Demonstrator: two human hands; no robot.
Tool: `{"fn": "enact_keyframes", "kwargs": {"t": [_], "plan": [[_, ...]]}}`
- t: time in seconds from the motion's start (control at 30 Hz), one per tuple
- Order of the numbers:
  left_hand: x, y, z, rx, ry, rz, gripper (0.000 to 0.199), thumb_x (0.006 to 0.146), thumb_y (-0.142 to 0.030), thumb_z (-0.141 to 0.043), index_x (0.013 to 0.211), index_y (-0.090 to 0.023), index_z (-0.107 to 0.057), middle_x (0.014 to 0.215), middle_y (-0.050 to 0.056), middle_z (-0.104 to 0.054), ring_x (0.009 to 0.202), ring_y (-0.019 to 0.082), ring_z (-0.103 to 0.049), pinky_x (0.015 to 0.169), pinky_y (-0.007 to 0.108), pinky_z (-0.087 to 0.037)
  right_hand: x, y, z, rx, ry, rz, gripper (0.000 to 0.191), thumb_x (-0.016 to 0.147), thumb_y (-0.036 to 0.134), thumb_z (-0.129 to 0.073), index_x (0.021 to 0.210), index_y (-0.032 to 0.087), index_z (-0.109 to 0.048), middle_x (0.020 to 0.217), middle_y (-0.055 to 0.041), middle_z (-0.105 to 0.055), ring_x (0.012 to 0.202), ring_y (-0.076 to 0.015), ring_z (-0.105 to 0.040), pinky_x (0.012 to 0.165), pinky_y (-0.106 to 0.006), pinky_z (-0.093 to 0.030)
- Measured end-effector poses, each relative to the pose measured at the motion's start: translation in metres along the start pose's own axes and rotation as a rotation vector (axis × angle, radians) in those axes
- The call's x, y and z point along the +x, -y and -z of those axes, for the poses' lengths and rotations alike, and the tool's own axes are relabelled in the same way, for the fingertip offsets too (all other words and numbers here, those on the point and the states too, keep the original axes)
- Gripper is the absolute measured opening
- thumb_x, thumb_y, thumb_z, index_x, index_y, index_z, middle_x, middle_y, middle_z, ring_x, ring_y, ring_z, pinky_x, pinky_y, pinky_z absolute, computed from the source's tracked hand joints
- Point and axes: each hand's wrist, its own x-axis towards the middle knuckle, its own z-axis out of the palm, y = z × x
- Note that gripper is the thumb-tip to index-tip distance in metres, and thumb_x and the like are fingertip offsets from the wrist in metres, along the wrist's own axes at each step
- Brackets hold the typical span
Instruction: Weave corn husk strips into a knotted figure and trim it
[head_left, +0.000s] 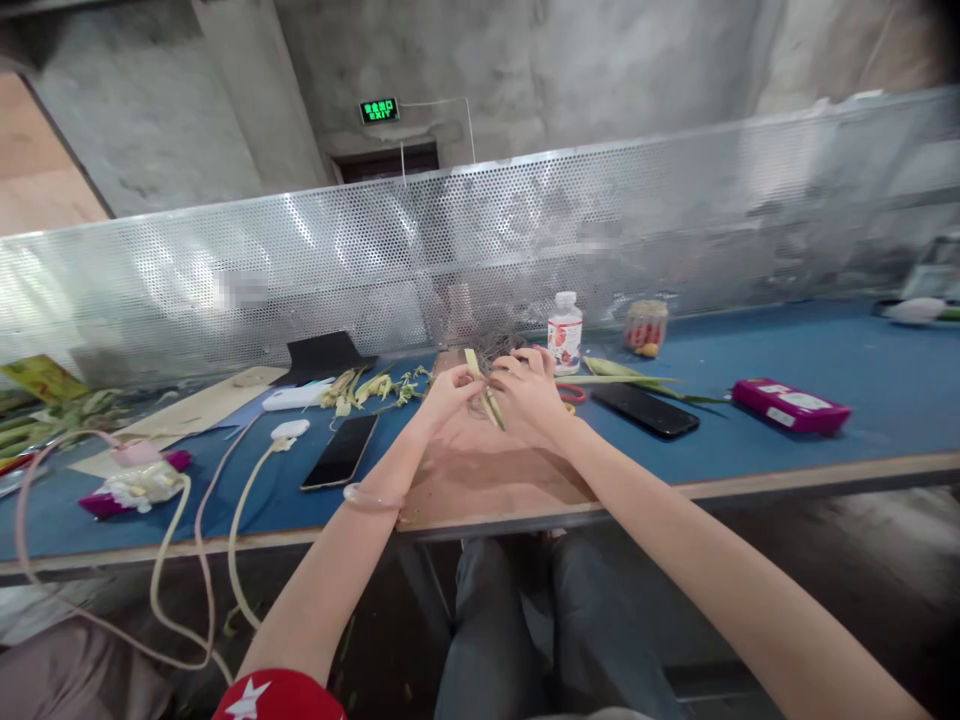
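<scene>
Blue table spreads either side of the fingers as I watch remotely, the brown board beneath them. I'd work low over that board, both hands close together, with light, even pressure, since the leafy piece could tear. My right hand has fingers curled, slightly apart; I cannot tell whether they grip. My left hand pinches narrowly on the pale strip, its tip poking above the thumb.

Pale strip part-hidden by L hand; white btl label too small for me to read; glass jar blurry; red sleeve cut off, btm edge.
</scene>
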Motion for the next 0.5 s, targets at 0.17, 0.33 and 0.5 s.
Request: {"fn": "enact_keyframes", "kwargs": {"t": [0.17,0.33,0.5], "plan": [[-0.0017,-0.0017,0.0005,0.001,0.048,0.077,0.022,0.069,-0.031,-0.065,0.081,-0.012,-0.063,0.052,-0.006,-0.045,0.045,0.005,-0.033,0.046,0.02,-0.024,0.0012,-0.0002,0.0046,-0.049,0.109,0.05,0.016,0.087,0.015,-0.048,0.086,0.02,-0.063,0.094,-0.0049,-0.064,0.101,-0.0231,-0.039,0.1,-0.042,-0.015],[-0.0017,0.0001,0.0024,0.01,0.092,0.11,0.024,0.069,-0.03,-0.064,0.087,-0.013,-0.063,0.053,-0.006,-0.044,0.042,0.004,-0.029,0.041,0.019,-0.019,0.0023,0.0007,0.0063,-0.052,0.136,0.026,0.013,0.085,0.014,-0.05,0.083,0.019,-0.062,0.092,-0.0057,-0.062,0.102,-0.0245,-0.038,0.098,-0.044,-0.016],[-0.0019,-0.0006,0.0039,0.012,0.085,0.131,0.022,0.068,-0.029,-0.065,0.084,-0.014,-0.064,0.054,-0.006,-0.046,0.041,0.004,-0.028,0.04,0.02,-0.018,0.0028,0.0,0.0065,0.021,0.149,-0.023,0.015,0.085,0.015,-0.05,0.079,0.019,-0.063,0.09,-0.0067,-0.062,0.103,-0.026,-0.038,0.095,-0.044,-0.019]]}}
